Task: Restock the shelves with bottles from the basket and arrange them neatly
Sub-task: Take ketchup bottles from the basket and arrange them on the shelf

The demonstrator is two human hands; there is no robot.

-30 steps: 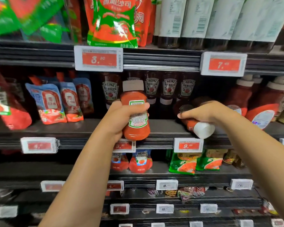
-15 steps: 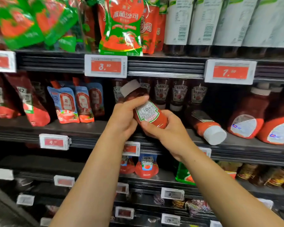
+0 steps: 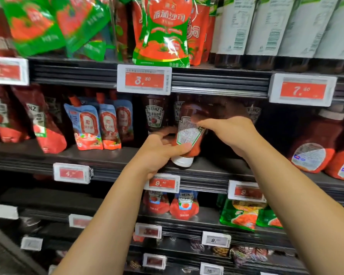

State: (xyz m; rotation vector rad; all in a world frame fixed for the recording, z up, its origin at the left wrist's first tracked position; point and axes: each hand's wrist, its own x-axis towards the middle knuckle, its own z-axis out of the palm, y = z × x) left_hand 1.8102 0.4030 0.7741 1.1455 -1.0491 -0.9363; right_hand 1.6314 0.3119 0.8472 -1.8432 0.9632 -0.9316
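The shelves (image 3: 207,167) fill the whole frame, with pouches across the top and left and big squeeze bottles cut off at the right edge. At centre frame the ketchup bottle (image 3: 189,133) now stands cap-down, its white cap (image 3: 182,161) touching or just above the middle shelf board, in front of the dark row of Heinz bottles (image 3: 155,118). Half a second ago it was tilted in mid-air with the cap up and to the left, so it has been flipped over and brought down; by my judgement the placing step is nearly done and only squaring it with the row remains.

The left hand (image 3: 159,153) grips the lower body near the cap, fingers curled round it. The right hand (image 3: 224,132) lies on the upper label, fingers fairly straight and blurred, so a true grip cannot be told.

The bottle that lay on its side a moment ago is hidden behind the right hand or out of sight. No basket is in view. Labels are smeared by motion.
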